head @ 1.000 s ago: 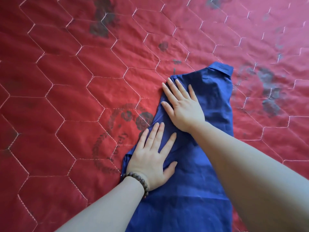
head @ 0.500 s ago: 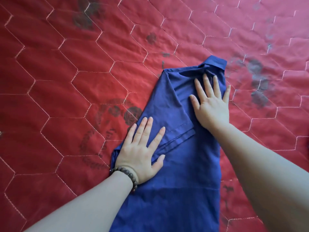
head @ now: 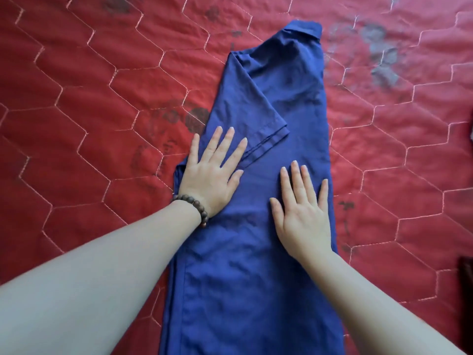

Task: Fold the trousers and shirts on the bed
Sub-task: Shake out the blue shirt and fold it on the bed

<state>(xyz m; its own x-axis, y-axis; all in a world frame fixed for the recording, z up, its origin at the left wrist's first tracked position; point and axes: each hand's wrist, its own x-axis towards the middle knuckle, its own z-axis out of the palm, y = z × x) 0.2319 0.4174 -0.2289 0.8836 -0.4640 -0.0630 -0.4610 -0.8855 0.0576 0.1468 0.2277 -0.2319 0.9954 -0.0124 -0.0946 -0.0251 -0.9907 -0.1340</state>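
A dark blue shirt (head: 281, 98) lies lengthwise on the red quilted bed cover (head: 76, 111), folded into a long narrow strip, collar at the far end. Its short sleeve is folded inward across the chest. My left hand (head: 212, 172), with a bead bracelet on the wrist, lies flat with spread fingers on the shirt's left edge just below the sleeve hem. My right hand (head: 302, 213) lies flat on the shirt's right half, a little nearer to me. Neither hand grips the cloth. The shirt's lower end runs out of view at the bottom.
The red cover with stitched hexagons and faded dark prints fills the whole view around the shirt. Something dark (head: 467, 267) peeks in at the right edge; I cannot tell what it is.
My right hand has slid from the collar area down the shirt toward me, to beside my left hand. My left hand has stayed pressed on the left edge. The view has shifted forward.
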